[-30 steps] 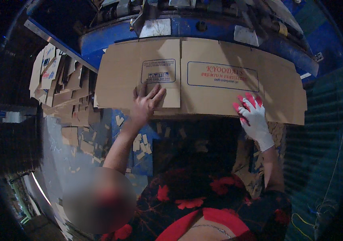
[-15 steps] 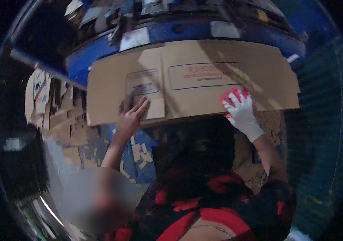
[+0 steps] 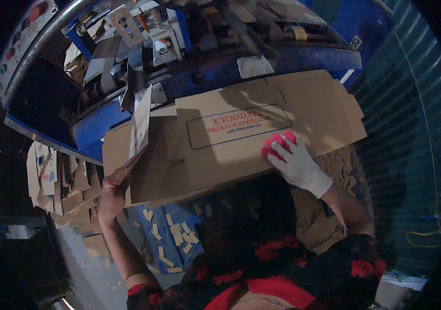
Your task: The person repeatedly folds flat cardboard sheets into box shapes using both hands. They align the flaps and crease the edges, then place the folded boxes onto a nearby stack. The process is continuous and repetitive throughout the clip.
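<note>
A flattened brown cardboard box [image 3: 236, 147], printed with a blue frame and red lettering, lies in front of me against a blue machine. Its left panel [image 3: 140, 121] is bent up and stands nearly on edge. My left hand [image 3: 112, 194], bare, grips the lower near edge of that raised panel; its fingertips are partly hidden behind the cardboard. My right hand [image 3: 293, 163], in a white glove with red-pink fingertips, rests on the box just below the printed frame. Its fingers are bent and a little apart, touching the surface without holding anything.
The blue machine [image 3: 303, 67] with metal parts spans the far side. Stacked cardboard pieces [image 3: 65, 175] stand at the left. Small cardboard scraps [image 3: 179, 235] lie scattered below the box. A green corrugated wall [image 3: 411, 129] rises on the right.
The left panel, flat before, is now raised. My left hand has gone from lying on the box to gripping its left side. The right hand moved slightly left and down; the view has turned.
</note>
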`<state>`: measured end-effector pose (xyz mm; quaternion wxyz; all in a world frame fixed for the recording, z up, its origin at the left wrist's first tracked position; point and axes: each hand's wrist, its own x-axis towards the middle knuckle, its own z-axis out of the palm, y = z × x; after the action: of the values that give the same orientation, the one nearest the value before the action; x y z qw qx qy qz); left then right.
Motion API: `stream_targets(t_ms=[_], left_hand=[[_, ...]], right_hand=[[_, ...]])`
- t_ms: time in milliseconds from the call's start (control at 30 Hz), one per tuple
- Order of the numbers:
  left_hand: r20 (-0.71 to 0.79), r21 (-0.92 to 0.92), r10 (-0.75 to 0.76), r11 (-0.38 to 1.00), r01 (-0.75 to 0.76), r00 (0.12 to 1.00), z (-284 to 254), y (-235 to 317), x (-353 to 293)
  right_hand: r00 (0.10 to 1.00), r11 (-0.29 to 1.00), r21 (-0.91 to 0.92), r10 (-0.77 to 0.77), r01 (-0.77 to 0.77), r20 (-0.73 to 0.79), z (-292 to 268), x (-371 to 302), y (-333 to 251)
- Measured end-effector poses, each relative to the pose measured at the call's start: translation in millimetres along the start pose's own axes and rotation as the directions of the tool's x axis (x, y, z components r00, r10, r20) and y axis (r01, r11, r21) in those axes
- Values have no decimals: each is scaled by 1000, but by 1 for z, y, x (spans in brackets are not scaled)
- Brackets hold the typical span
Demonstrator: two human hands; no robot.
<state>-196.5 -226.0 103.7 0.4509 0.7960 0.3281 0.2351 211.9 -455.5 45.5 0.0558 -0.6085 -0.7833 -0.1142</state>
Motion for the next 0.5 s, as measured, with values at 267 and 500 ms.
stream_targets(t_ms=[267,500], left_hand=[[-9,836,333,520,-175,943,44,-47,62],[-101,748,359,642,-167,928,57,-88,111]], right_hand=[[970,999,-39,-6,-4,-242,17,75,52],[953,990,-139,-68,28,-295,54,103,97]])
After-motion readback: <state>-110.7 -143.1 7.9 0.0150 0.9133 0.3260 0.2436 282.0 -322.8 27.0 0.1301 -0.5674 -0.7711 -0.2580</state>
